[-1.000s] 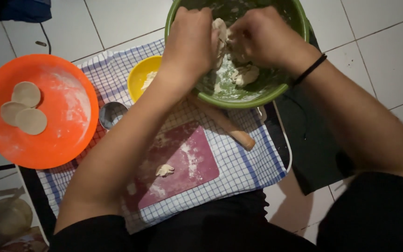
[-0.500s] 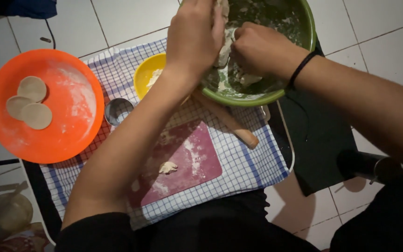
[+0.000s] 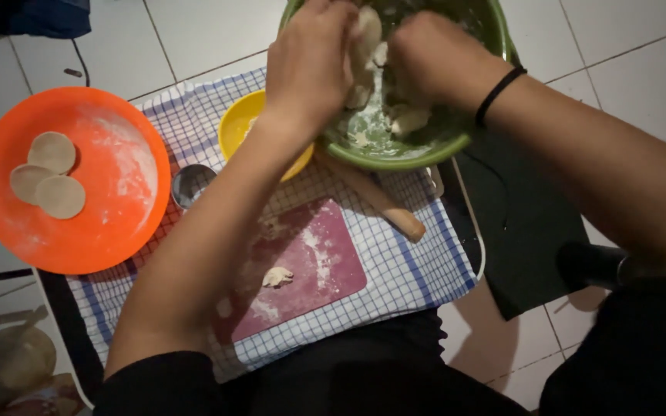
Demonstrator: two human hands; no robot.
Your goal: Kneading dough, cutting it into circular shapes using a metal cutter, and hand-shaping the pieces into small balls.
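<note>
Dough [image 3: 367, 48] is gripped inside the green bowl [image 3: 418, 150] by the left hand [image 3: 311, 63] and the right hand [image 3: 430, 62], both closed on it; beside the bowl a rolling pin [image 3: 375, 196] is laid

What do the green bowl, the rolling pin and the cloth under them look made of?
Green bowl: likely plastic, smooth uniform colour, flour-smeared. Rolling pin: wood by its tan matte look. Cloth: woven fabric, blue-checked and slightly rumpled.
</note>
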